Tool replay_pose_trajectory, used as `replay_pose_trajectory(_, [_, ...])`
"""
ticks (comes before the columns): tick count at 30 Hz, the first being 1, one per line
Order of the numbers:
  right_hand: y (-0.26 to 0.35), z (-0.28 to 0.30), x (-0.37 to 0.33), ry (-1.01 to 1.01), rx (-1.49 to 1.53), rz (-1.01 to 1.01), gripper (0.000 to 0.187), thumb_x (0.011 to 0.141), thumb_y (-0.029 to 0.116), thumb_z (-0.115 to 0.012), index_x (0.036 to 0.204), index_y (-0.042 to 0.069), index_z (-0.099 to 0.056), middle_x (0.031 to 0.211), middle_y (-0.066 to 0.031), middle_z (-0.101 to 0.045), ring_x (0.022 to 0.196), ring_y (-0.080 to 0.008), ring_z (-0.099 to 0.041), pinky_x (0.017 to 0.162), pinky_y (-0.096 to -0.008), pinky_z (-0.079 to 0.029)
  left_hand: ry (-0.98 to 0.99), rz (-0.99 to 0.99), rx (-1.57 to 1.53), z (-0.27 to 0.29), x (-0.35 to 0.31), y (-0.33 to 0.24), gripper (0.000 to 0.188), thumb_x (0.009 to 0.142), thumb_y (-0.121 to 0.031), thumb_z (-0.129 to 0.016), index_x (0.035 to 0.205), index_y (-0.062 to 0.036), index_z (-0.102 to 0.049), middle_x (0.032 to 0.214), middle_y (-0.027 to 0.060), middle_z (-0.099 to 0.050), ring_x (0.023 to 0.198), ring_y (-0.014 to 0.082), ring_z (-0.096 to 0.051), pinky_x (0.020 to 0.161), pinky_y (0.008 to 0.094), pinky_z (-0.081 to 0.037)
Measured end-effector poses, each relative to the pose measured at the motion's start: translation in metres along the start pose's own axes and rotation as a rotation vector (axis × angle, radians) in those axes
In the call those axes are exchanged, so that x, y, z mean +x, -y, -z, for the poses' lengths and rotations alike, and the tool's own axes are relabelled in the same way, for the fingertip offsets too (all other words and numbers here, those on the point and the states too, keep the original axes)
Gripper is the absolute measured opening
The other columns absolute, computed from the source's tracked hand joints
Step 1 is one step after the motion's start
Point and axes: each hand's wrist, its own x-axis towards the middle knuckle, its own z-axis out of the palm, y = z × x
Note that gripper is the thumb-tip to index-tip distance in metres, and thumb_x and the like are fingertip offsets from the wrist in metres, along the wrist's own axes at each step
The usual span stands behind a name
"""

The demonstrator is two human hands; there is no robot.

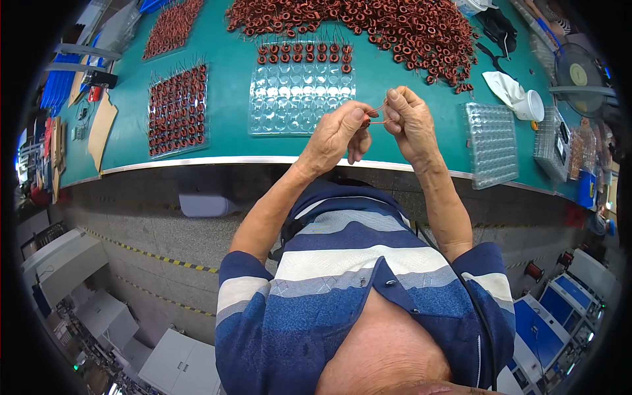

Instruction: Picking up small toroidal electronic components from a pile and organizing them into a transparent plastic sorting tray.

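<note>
Over the table's front edge, my left hand (337, 133) pinches a small copper-wound ring coil (367, 121), mostly covered by the fingers. Two thin copper wire ends run from it to the right. My right hand (409, 118) is closed on those wires with thumb and fingers. Just beyond my left hand lies a clear plastic tray (289, 105) of round pockets. Its far rows hold several coils (304, 52) with their leads pointing away from me; the nearer pockets show no coils.
A big heap of coils (408, 33) covers the far part of the green table (230, 85). Filled trays (178, 108) lie to the left. On the right are stacked clear trays (492, 145), a white tub (528, 105) with a white cloth (503, 87), and a clear box (552, 145).
</note>
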Motion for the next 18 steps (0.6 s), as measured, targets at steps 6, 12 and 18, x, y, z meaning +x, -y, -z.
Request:
replay_pose_trajectory(6, [0.005, 0.002, 0.0, 0.004, -0.054, -0.054, 0.02, 0.089, 0.02, -0.068, 0.078, 0.008, -0.056, 0.065, 0.0023, -0.051, 0.054, -0.0056, -0.046, 0.048, -0.0181, -0.038, -0.047, -0.052, 0.27, -0.005, 0.002, 0.003, 0.038, 0.101, -0.034, -0.045, 0.115, 0.0006, -0.051, 0.069, 0.0052, -0.059, 0.057, 0.0111, -0.057, 0.05, 0.0244, -0.047])
replay_pose_trajectory(12, [0.003, 0.007, -0.004, 0.068, -0.065, -0.067, 0.016, 0.09, 0.019, -0.066, 0.09, 0.004, -0.062, 0.072, 0.0005, -0.055, 0.064, -0.0077, -0.051, 0.057, -0.0205, -0.043, -0.056, 0.001, 0.019, 0.003, 0.004, 0.019, 0.033, 0.1, -0.029, -0.047, 0.112, 0.0011, -0.053, 0.077, 0.0045, -0.061, 0.062, 0.0109, -0.058, 0.053, 0.0242, -0.047])
replay_pose_trajectory(18, [0.0, 0.009, -0.011, 0.07, -0.118, -0.001, 0.02, 0.09, 0.017, -0.065, 0.101, 0.001, -0.063, 0.078, -0.0008, -0.057, 0.068, -0.0088, -0.053, 0.061, -0.0224, -0.043, -0.01, -0.006, 0.065, 0.007, -0.002, 0.022, 0.032, 0.1, -0.028, -0.048, 0.113, 0.001, -0.054, 0.082, 0.0035, -0.061, 0.067, 0.0094, -0.057, 0.056, 0.0234, -0.047])
